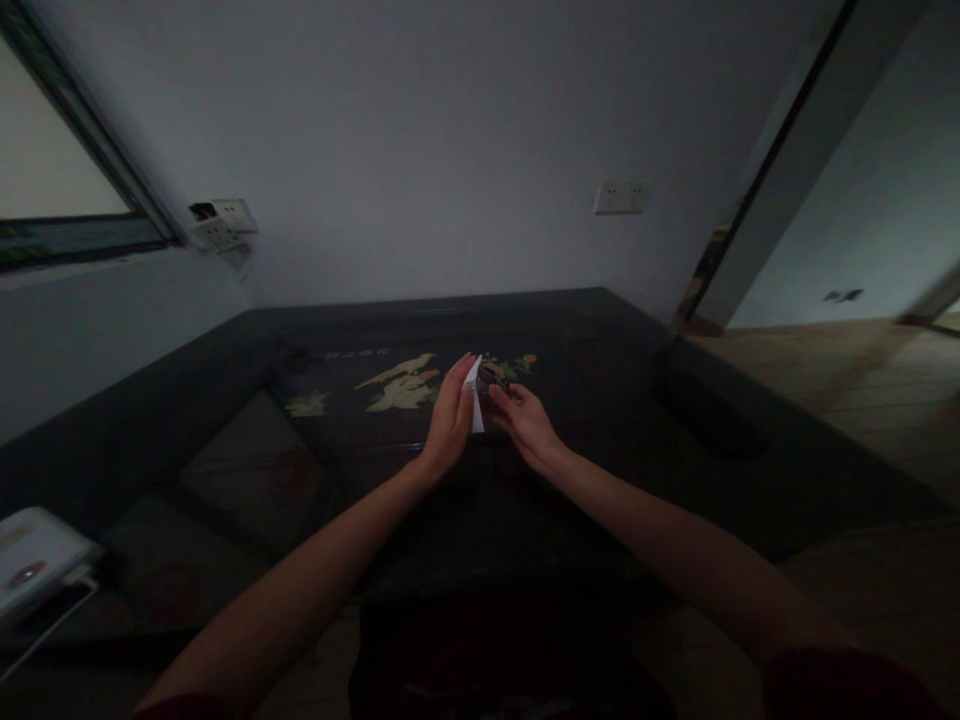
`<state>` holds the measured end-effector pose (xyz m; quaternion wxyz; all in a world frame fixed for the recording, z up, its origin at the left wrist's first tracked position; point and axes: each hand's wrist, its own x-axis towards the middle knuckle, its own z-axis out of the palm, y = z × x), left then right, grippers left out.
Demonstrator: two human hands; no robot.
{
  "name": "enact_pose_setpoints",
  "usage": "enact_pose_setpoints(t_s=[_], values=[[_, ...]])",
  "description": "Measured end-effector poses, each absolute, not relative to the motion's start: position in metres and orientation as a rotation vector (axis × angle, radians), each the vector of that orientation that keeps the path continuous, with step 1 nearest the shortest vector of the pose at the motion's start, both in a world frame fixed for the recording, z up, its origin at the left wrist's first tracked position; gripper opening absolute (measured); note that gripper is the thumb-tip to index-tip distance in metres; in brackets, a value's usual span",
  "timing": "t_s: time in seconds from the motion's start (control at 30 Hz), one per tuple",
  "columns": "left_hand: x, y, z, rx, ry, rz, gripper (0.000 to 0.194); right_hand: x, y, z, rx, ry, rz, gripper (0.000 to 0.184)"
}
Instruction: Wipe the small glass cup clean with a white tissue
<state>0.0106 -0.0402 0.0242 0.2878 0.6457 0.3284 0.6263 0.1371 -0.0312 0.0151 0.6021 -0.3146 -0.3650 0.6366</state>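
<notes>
Two small items, a thin white piece point(478, 412) and a dark object point(492, 377), are held side by side above a dark desk point(581, 345), about midway between its left and right edges. The left hand point(451, 412) keeps its fingers long and close together, with the white piece caught along its thumb side; the piece stands on edge and narrows toward its upper tip. The right hand point(527, 420) pinches the dark object between thumb and fingers, facing the white piece. Dim light and the covering fingers leave the dark object's identity unclear, and whether it touches the white piece cannot be told.

Stage of work: both items are in hand and have been brought together, which suggests that handling is under way. Neither has been set down on the desk, so the work is judged unfinished; how much is left cannot be read from this view, since the meeting surfaces are largely hidden.

Surroundings: beyond the hands, toward the desk's far edge, lie a pale bird design point(401, 385) and a flower design point(523, 366). A long dark item point(712, 415) lies near the right edge. Toward the near left corner sits a white device point(37, 550) with a white cable point(49, 638). Wall sockets point(621, 197) are set above the far edge, near its right corner.
</notes>
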Motion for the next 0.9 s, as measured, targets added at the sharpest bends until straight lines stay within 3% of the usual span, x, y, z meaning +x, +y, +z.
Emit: enact_pose_setpoints(t_s=[0.23,0.4,0.63,0.8,0.9], values=[[0.008,-0.036,0.027,1.994,0.83,1.586,0.036,0.136,-0.036,0.017,-0.817,-0.821,1.491,0.037],[0.006,-0.028,0.02,1.544,0.852,1.629,0.04,0.136,-0.038,0.02,-0.743,-0.825,1.5,0.039],[0.016,-0.018,0.015,0.792,0.761,1.357,0.041,0.138,-0.033,0.02,-0.674,-0.868,1.507,0.041],[0.012,-0.02,0.017,0.838,0.864,1.443,0.037,0.135,-0.033,0.018,-0.655,-0.871,1.503,0.04],[0.005,-0.021,0.013,1.153,0.937,1.565,0.043,0.133,-0.033,0.017,-0.662,-0.865,1.503,0.041]])
